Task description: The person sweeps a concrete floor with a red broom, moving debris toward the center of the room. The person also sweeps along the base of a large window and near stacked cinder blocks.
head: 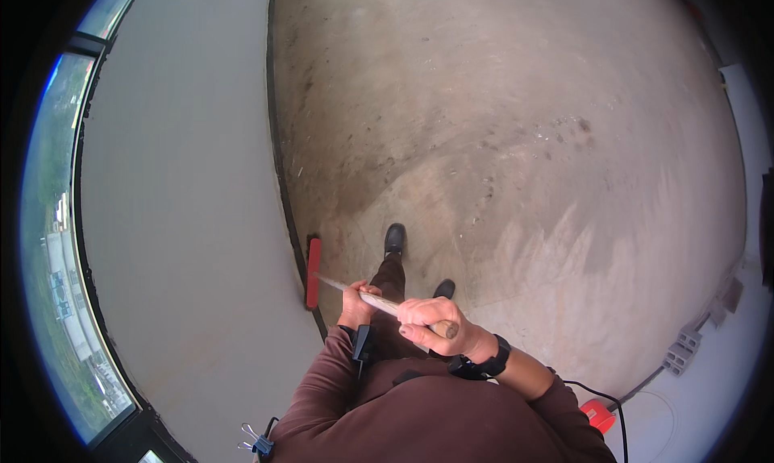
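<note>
A push broom with a red head [313,274] rests on the concrete floor, close along the foot of the grey wall. Its wooden handle [380,301] slants up from the head toward my body. Lower on the handle, my left hand [360,303] is wrapped around the wood. My right hand [436,325] grips near the top, and the rounded handle end pokes out past the fingers. The broom's bristles are mostly hidden under the red head.
Dust and small debris [562,130] lie scattered over the concrete floor [459,88]. A plain wall [181,191] with a window [66,269] runs along the left. Hollow concrete blocks [682,351] and a red container [597,416] stand at the lower right.
</note>
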A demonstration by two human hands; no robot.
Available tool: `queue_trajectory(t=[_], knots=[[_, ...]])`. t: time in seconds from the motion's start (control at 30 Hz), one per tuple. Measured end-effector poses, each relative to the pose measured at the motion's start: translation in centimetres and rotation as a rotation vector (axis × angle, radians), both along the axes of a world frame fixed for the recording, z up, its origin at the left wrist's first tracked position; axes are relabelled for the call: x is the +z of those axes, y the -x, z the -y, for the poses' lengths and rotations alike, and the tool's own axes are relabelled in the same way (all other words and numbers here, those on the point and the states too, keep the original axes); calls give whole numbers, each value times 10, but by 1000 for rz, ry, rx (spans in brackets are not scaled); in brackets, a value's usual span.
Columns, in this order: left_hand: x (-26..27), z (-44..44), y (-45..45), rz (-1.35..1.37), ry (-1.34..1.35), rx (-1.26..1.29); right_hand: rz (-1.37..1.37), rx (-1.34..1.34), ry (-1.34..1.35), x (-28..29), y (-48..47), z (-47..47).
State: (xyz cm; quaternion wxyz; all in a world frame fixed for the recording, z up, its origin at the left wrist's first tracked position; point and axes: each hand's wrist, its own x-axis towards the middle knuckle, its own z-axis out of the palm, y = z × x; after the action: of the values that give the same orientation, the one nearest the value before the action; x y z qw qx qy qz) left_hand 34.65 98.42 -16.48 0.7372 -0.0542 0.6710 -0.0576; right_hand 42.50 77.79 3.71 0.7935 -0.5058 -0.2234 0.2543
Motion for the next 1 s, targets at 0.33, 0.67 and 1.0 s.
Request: queue_trajectory(t=[0.33,0.67,1.0], knots=[[-30,98,-189,318,293,-295,207,-418,344,54,-87,-4],[73,82,-239,560,622,-107,490,-207,449,131,-97,-39],[24,-92,-84,-25,90,107,20,240,81,32,-121,-116]])
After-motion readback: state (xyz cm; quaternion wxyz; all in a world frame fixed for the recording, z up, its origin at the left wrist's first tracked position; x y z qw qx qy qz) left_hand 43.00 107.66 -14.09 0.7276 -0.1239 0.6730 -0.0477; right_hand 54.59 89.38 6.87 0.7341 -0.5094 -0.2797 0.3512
